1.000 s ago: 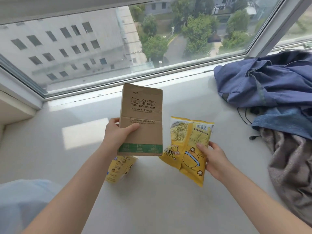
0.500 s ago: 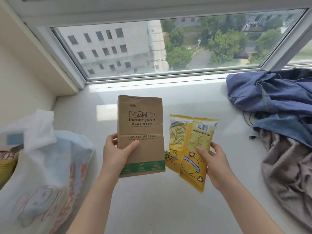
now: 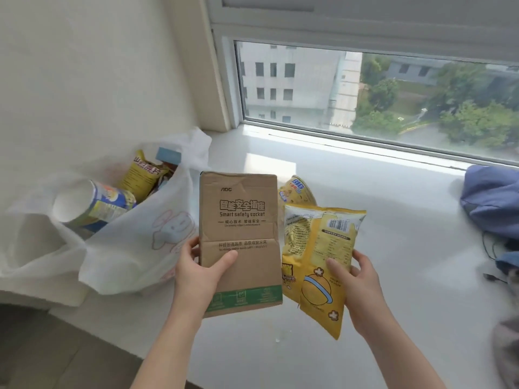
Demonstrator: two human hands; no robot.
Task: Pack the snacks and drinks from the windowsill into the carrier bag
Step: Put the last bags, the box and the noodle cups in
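Left hand point(image 3: 196, 273): thumb and fingers clasp the brown carton point(image 3: 240, 220), just right of the carrier bag point(image 3: 134, 248); stiff, likely light.
Right hand point(image 3: 356, 279): pinches the yellow snack packets point(image 3: 323, 248), possibly two, farther right of the carrier bag; soft, slippery, crushable, so best held by the edge seam.

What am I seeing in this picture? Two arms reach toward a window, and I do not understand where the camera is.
No machine here. A person wears the camera on the head, so you look down along their arms. The left hand grips a brown cardboard box; the right hand holds yellow snack packaging. Beneath is a white windowsill. On its left stands an open white carrier bag containing a can and a snack packet. Another yellow packet lies behind the box, and blue clothing at the right.
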